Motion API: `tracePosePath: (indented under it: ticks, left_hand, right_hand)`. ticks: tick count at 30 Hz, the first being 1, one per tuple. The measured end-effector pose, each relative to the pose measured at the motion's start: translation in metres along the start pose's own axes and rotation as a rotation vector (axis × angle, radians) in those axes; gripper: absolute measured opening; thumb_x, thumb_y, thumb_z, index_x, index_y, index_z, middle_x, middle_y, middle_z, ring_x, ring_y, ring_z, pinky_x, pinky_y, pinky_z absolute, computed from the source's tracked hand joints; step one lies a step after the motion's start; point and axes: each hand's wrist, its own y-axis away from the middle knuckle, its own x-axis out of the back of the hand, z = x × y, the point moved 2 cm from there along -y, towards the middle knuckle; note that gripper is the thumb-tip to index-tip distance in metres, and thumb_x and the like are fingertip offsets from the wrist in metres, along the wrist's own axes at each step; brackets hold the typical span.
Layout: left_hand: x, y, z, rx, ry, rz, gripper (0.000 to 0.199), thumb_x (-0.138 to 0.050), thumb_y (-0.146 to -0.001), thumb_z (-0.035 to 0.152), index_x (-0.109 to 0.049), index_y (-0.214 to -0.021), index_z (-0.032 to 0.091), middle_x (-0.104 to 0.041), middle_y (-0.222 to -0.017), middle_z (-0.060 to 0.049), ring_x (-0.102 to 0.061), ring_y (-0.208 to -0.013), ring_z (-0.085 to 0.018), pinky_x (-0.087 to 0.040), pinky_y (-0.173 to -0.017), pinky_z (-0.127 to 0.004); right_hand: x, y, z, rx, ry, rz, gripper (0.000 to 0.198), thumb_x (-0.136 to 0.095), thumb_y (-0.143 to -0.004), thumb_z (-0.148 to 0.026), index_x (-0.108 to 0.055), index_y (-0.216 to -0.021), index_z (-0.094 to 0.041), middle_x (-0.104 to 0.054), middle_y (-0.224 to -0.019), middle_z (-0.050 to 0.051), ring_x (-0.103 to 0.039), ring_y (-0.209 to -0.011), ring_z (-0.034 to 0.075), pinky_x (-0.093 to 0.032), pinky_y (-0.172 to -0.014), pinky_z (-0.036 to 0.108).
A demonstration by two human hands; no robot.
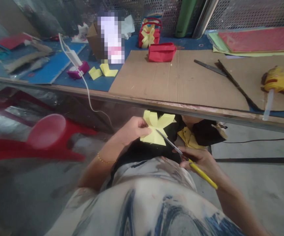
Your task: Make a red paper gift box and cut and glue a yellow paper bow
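Table (100, 83) far; pinching paper (154, 124), presumably light, easily creased, by left edge in left hand (131, 131), likely best there, clear of scissors (202, 173) clasped in right hand (202, 158).

The right hand (201, 156) partly hides the scissors (199, 170); the frame crops the glue gun (281, 81).

Matt paper cutout (154, 124), metal scissor blades (171, 143), cardboard sheet (156, 80)

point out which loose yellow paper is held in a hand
The petal-shaped yellow paper pinched in the left hand, where the scissors point. Other loose yellow pieces lie on the blue tabletop or in the pile near the right hand.
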Motion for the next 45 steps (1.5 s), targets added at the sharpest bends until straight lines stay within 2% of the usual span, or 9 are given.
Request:
tracePosePath:
  ticks: [12, 18, 27, 30, 35, 40, 45]
  left_hand:
    - [-0.003, 0.001, 0.002, 0.030, 0.042, 0.014, 0.017, -0.073, -0.061, 0.020, -0.077, -0.075, 0.011, -0.072, -0.070, -0.004, -0.061, -0.064, -0.012, -0.043, -0.059, -0.022]
    - [-0.002, -0.001, -0.001, 0.020, 0.048, 0.002, 0.024, -0.073, -0.062, 0.019, -0.079, -0.083, 0.011, -0.075, -0.074, -0.005, -0.063, -0.067, -0.014, -0.045, -0.062, -0.023]
    - [-0.004, -0.001, -0.004, 0.006, 0.105, 0.004, 0.019, -0.074, -0.062, 0.020, -0.079, -0.078, 0.012, -0.077, -0.078, -0.006, -0.067, -0.072, -0.017, -0.049, -0.064, -0.024]
    - [-0.003, -0.002, -0.004, -0.020, 0.118, 0.047, 0.021, -0.074, -0.061, 0.020, -0.079, -0.080, 0.012, -0.078, -0.081, -0.007, -0.069, -0.074, -0.018, -0.050, -0.065, -0.025]
    - [0.001, -0.003, 0.001, -0.140, 0.163, 0.213, 0.024, -0.073, -0.063, 0.016, -0.079, -0.086, 0.010, -0.079, -0.084, -0.006, -0.070, -0.076, -0.019, -0.053, -0.069, -0.026]
    - [-0.001, -0.006, 0.002, -0.216, 0.207, 0.317, 0.022, -0.073, -0.065, 0.016, -0.078, -0.086, 0.010, -0.076, -0.075, -0.004, -0.066, -0.066, -0.015, -0.050, -0.063, -0.023]
    - [-0.007, -0.010, 0.001, -0.257, 0.162, 0.383, 0.021, -0.075, -0.065, 0.019, -0.077, -0.085, 0.011, -0.076, -0.077, -0.004, -0.067, -0.071, -0.016, -0.051, -0.067, -0.025]
  right_hand:
    - [-0.001, 0.001, 0.000, 0.003, 0.065, 0.026, 0.063, -0.073, -0.073, -0.076, -0.085, -0.098, -0.018, -0.069, -0.069, 0.003, -0.059, -0.060, 0.018, -0.049, -0.056, 0.025]
    - [-0.001, 0.002, 0.007, 0.002, 0.066, 0.030, 0.067, -0.073, -0.073, -0.077, -0.084, -0.102, -0.017, -0.070, -0.072, 0.004, -0.061, -0.063, 0.018, -0.051, -0.059, 0.026]
    - [-0.004, 0.001, 0.001, -0.067, -0.066, -0.003, 0.058, -0.080, -0.072, -0.068, -0.083, -0.100, -0.018, -0.071, -0.074, 0.004, -0.060, -0.066, 0.019, -0.051, -0.060, 0.027]
    - [-0.006, 0.002, 0.003, -0.074, -0.143, 0.003, 0.059, -0.080, -0.071, -0.068, -0.081, -0.101, -0.017, -0.070, -0.075, 0.005, -0.059, -0.066, 0.018, -0.050, -0.059, 0.027]
    - [-0.011, 0.008, 0.005, -0.020, -0.180, -0.029, 0.063, -0.071, -0.078, -0.072, -0.078, -0.108, -0.017, -0.060, -0.070, 0.002, -0.052, -0.062, 0.015, -0.044, -0.054, 0.024]
    - [-0.020, 0.011, -0.004, 0.017, -0.144, -0.020, 0.069, -0.061, -0.082, -0.078, -0.076, -0.109, -0.017, -0.062, -0.073, 0.003, -0.056, -0.065, 0.017, -0.047, -0.058, 0.026]
    - [-0.030, 0.008, -0.013, -0.005, -0.147, 0.040, 0.059, -0.064, -0.083, -0.069, -0.073, -0.111, -0.017, -0.065, -0.075, 0.003, -0.060, -0.067, 0.018, -0.051, -0.060, 0.026]
